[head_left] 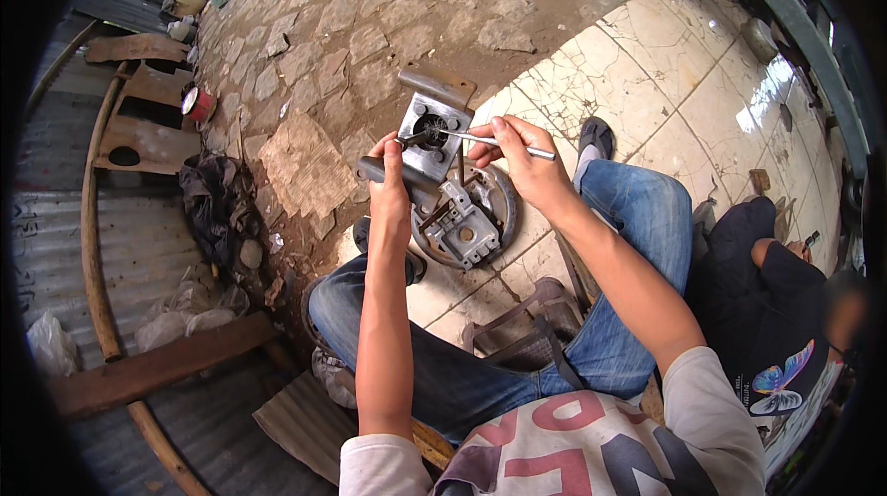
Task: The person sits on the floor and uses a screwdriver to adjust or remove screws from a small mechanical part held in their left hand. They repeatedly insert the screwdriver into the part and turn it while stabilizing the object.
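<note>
My left hand (388, 173) is closed around the lower edge of a grey metal bracket (424, 160), holding it up and tilted. This bracket has a flat plate with bolts around a dark round hole and a tube-like bar along its top. Between the fingers of my right hand (525, 156) is a slim silver rod-shaped tool (517, 145), gripped like a pen. Its thin tip reaches the dark hole; exactly what it touches there is too small to tell. Beneath the bracket, a cast metal part (462, 230) lies on a round metal base (505, 205).
A seated person (767, 293) in dark clothing is close on my right. Cream tiles (647, 62) meet stone paving (370, 34) ahead. On the left are a wooden plank (166, 362), a red can (198, 104), dark cloth (217, 210) and corrugated sheets (55, 247).
</note>
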